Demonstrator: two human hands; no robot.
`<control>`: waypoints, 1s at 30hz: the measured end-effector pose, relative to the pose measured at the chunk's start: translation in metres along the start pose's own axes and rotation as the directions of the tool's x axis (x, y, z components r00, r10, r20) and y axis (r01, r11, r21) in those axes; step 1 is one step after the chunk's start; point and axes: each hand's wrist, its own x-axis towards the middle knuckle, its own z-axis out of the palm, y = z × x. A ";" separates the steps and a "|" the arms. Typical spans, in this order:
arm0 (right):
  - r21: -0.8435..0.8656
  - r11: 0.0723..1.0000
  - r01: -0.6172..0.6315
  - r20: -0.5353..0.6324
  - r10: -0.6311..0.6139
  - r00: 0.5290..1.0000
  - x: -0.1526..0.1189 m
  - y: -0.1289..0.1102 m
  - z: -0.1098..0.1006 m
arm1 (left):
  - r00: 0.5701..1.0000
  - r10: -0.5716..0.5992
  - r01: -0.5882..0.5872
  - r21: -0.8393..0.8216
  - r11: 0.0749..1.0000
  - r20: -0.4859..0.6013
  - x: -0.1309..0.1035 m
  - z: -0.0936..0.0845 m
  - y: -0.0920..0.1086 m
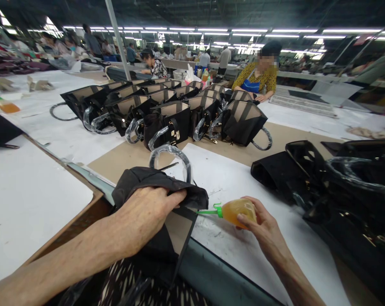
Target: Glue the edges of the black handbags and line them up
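A black handbag (157,250) lies at the near table edge, tilted toward me, with its plastic-wrapped handle (171,149) on the far side. My left hand (147,216) is closed on the bag's dark lining (138,178), its fingertips hidden in the fabric folds. In my right hand (259,216) is a squeeze bottle (238,212) of amber liquid, held sideways. Its long green nozzle points left, and the tip meets the bag's upper edge beside the beige panel (179,227). Whether liquid comes out cannot be seen.
Several black handbags (176,119) with plastic-wrapped handles stand in rows across the table. More black bags (307,170) are piled at right. Another amber bottle (9,106) lies far left. A co-worker in a yellow patterned top (259,76) leans over the table's far side.
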 end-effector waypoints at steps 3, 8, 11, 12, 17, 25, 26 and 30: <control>-0.004 1.000 -0.017 0.003 0.017 1.000 -0.002 0.002 0.001 | 1.000 0.004 -0.004 0.017 1.000 -0.003 -0.003 0.003 0.000; -0.016 0.999 -0.035 0.021 0.036 0.999 -0.007 0.002 0.001 | 1.000 0.001 -0.001 0.027 1.000 0.013 -0.007 0.005 -0.001; -0.009 0.998 -0.055 0.044 0.056 0.997 -0.010 0.002 0.001 | 1.000 -0.002 0.002 0.024 1.000 0.016 -0.008 0.006 0.000; -0.004 0.998 -0.060 0.052 0.061 0.997 -0.011 0.003 0.002 | 1.000 -0.006 0.005 0.026 1.000 0.015 -0.008 0.006 0.001; -0.012 0.998 -0.069 0.068 0.070 0.995 -0.014 0.006 0.003 | 1.000 -0.008 0.008 0.037 0.999 0.000 -0.011 0.009 0.002; -0.036 0.995 -0.093 0.108 0.096 0.989 -0.022 -0.001 0.006 | 1.000 -0.015 0.014 0.026 1.000 0.026 -0.011 0.006 0.003; -0.029 0.994 -0.101 0.120 0.104 0.987 -0.024 -0.002 0.007 | 0.999 -0.020 0.019 0.025 1.000 0.037 -0.010 0.006 0.003; 0.011 0.992 -0.127 0.154 0.124 0.980 -0.032 -0.007 0.010 | 0.999 -0.018 0.018 0.011 1.000 0.026 -0.009 0.006 0.004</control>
